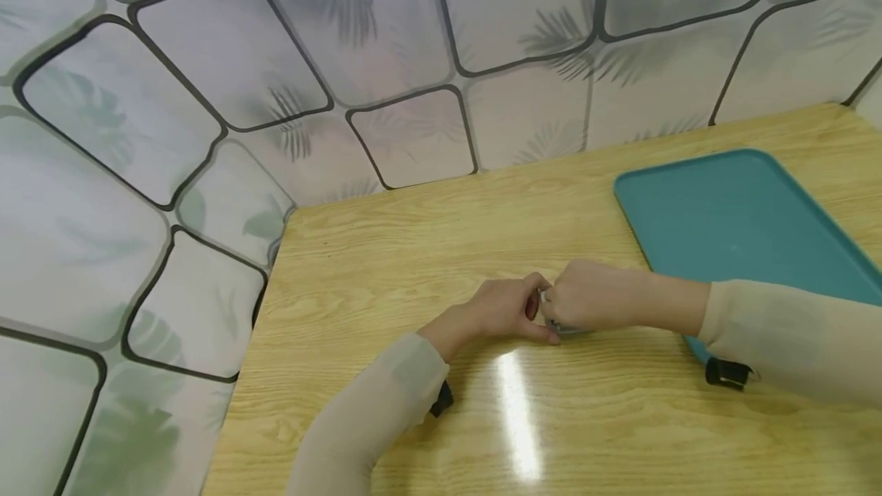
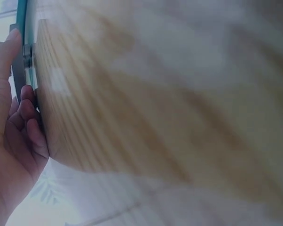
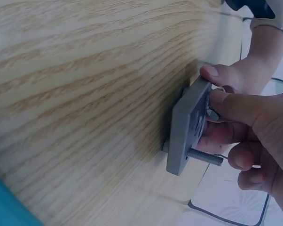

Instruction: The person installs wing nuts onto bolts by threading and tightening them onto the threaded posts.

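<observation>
Wall covering (image 1: pixel 406 14): white, printed with dark-outlined rounded panels and grey-green leaves, behind the work.
Tabletop (image 1: pixel 386 251): pale yellow, wood-grained, with one bright reflection near the hands.
Teal rectangular tray with raised rim (image 1: pixel 723 205): at the person's right, near the work but apart from it.
Flat grey straight-edged plate (image 3: pixel 181 127): low over the tabletop, between the hands; contact with the wood cannot be confirmed.
Silvery threaded rod (image 3: pixel 205 157): projects from the plate's face, apart from the fingers.
Left grip (image 1: pixel 506 308): closed on the plate's edge, thumb at one corner.
Right grip (image 1: pixel 592 293): drawn into a pinch on a small shiny metal fastener (image 3: pixel 212 114), possibly a nut, largely hidden by fingertips.
Drop risk: small, smooth fastener could slip from the pinch and roll away.
Tilt risk: uneven pressure at one corner could rock the plate if the left grip slackens.
Binding risk: any threads could jam if the fastener is turned at a slant.
</observation>
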Demonstrator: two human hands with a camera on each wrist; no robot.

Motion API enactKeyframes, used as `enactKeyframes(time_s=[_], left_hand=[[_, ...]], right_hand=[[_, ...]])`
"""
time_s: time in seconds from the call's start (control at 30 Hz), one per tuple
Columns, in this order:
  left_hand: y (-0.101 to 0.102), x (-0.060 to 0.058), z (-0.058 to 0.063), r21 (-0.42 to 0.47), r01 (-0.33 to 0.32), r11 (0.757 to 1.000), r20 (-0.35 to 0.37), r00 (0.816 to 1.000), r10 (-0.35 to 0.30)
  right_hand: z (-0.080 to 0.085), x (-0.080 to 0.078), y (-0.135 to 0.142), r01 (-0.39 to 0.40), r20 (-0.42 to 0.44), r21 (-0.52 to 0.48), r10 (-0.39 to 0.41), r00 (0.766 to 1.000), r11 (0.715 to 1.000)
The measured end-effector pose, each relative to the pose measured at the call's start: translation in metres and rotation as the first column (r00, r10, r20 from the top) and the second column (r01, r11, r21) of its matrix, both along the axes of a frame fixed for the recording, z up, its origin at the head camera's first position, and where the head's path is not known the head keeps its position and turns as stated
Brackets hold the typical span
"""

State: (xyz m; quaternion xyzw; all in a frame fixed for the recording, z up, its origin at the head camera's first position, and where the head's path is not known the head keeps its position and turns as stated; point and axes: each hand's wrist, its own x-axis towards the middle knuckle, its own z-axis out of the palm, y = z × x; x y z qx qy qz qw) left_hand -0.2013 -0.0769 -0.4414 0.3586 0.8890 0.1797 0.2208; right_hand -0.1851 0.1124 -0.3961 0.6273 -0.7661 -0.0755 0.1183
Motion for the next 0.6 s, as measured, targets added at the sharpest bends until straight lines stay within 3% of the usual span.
enactKeyframes(time_s=[0.23,0.43,0.6], left_hand=[[0.0012,0.0009,0.0005,-0.005,0.006,1.0,-0.011,1.0,-0.006],[0.0023,0.001,0.0012,-0.003,0.0,1.0,0.013,1.0,0.0],[0.0032,0.0018,0.003,-0.004,-0.013,1.0,-0.001,1.0,0.013]], right_hand=[[0.0013,-0.0009,0.0024,0.016,0.004,0.052,-0.016,1.0,0.999],[-0.0032,-0.0027,0.0033,-0.017,-0.053,0.03,0.019,0.998,0.999],[-0.005,-0.002,0.0038,-0.012,-0.051,0.006,0.012,0.999,1.0]])
